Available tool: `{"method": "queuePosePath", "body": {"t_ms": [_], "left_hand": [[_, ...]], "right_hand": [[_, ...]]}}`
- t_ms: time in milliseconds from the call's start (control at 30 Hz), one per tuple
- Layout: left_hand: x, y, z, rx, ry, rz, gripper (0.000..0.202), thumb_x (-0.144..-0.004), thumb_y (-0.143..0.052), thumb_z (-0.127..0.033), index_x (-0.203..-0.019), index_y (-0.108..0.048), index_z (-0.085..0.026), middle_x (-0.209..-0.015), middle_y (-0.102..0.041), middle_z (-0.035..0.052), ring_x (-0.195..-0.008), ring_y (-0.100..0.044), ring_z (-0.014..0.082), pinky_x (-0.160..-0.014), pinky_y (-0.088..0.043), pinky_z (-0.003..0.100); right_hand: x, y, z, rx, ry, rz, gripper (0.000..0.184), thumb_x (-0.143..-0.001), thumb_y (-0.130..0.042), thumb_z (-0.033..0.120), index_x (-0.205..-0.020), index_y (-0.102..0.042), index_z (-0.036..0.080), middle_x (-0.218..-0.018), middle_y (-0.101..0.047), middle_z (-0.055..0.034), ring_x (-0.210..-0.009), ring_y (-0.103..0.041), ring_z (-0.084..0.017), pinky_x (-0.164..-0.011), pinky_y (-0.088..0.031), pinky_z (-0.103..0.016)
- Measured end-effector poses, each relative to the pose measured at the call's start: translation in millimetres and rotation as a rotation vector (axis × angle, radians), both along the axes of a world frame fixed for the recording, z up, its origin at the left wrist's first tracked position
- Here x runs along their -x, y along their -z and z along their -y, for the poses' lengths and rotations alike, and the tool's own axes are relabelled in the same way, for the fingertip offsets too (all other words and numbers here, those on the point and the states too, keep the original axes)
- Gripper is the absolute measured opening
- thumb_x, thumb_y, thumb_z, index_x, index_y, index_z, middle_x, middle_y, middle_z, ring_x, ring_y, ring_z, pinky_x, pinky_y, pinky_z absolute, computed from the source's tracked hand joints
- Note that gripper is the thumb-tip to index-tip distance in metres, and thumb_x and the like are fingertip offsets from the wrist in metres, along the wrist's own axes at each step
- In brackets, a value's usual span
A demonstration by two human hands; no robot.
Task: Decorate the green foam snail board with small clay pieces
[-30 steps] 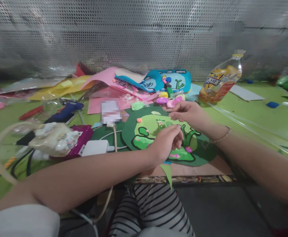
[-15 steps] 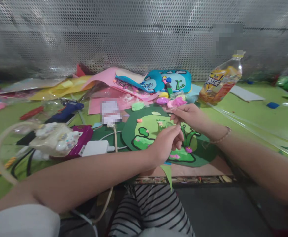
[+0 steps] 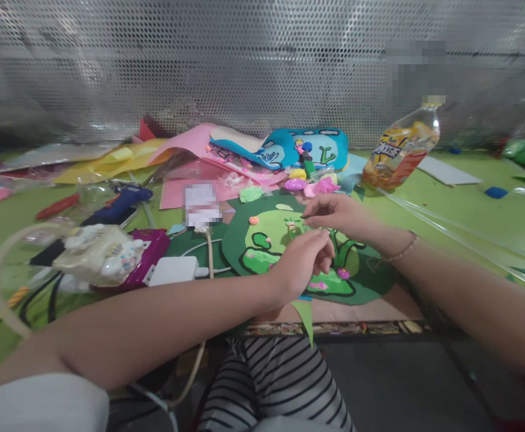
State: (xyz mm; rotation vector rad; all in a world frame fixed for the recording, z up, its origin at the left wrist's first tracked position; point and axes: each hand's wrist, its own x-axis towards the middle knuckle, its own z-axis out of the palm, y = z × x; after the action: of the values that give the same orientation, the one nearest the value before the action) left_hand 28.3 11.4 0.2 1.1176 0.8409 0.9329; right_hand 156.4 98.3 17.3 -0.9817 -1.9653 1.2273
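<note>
A round dark green felt piece (image 3: pixel 237 231) with a light green scene and small clay bits lies in front of me. My left hand (image 3: pixel 305 259) rests on it with its fingers curled closed; what they hold is hidden. My right hand (image 3: pixel 338 213) hovers just above the felt's upper middle, fingertips pinched together near a tiny figure (image 3: pixel 293 225). Lumps of pink clay (image 3: pixel 318 187) and purple clay (image 3: pixel 294 183) sit just behind the felt.
A tilted drink bottle (image 3: pixel 401 149) stands at the right. Pink and yellow foam sheets (image 3: pixel 185 147) and a blue painted piece (image 3: pixel 307 147) pile up at the back. A glue gun (image 3: pixel 120 201), a magenta case (image 3: pixel 152 252), a white charger (image 3: pixel 174 270) and cables lie at left.
My right hand dropped from near the pink clay down and left toward the felt's centre, still pinched. My left hand stayed in place.
</note>
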Motion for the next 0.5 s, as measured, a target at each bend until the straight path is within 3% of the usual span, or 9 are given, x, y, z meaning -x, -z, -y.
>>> {"method": "queuePosePath", "body": {"t_ms": [167, 400, 500], "left_hand": [[0.3, 0.3, 0.7, 0.003, 0.001, 0.004, 0.035, -0.092, -0.029, -0.028, -0.062, -0.044, -0.016, -0.045, -0.043, -0.0036, -0.042, -0.037, 0.0058, -0.046, -0.028, 0.018], [1.1, -1.1, 2.3, -0.007, 0.005, -0.001, 0.035, -0.092, -0.029, -0.03, -0.063, -0.044, -0.016, -0.046, -0.043, -0.0035, -0.043, -0.036, 0.0061, -0.046, -0.028, 0.018], [0.9, -2.0, 2.8, -0.011, 0.004, 0.0, 0.035, -0.092, -0.029, -0.03, -0.063, -0.043, -0.016, -0.046, -0.043, -0.0035, -0.043, -0.036, 0.0061, -0.047, -0.028, 0.018]], "right_hand": [[-0.9, 1.9, -1.5, 0.038, -0.01, 0.008, 0.018, -0.069, -0.069, 0.035, -0.073, -0.067, 0.017, -0.063, -0.062, 0.0013, -0.057, -0.054, -0.008, -0.055, -0.043, -0.022], [-0.3, -5.5, 4.6, 0.053, 0.104, 0.102, 0.045, -0.077, -0.058, 0.053, -0.052, -0.059, 0.017, -0.041, -0.048, 0.0017, -0.038, -0.041, -0.006, -0.038, -0.03, -0.021], [-0.7, -7.3, 6.3, 0.039, 0.114, 0.135, 0.049, -0.079, -0.054, 0.056, -0.051, -0.058, 0.017, -0.039, -0.046, 0.0019, -0.035, -0.037, -0.006, -0.036, -0.028, -0.021]]}}
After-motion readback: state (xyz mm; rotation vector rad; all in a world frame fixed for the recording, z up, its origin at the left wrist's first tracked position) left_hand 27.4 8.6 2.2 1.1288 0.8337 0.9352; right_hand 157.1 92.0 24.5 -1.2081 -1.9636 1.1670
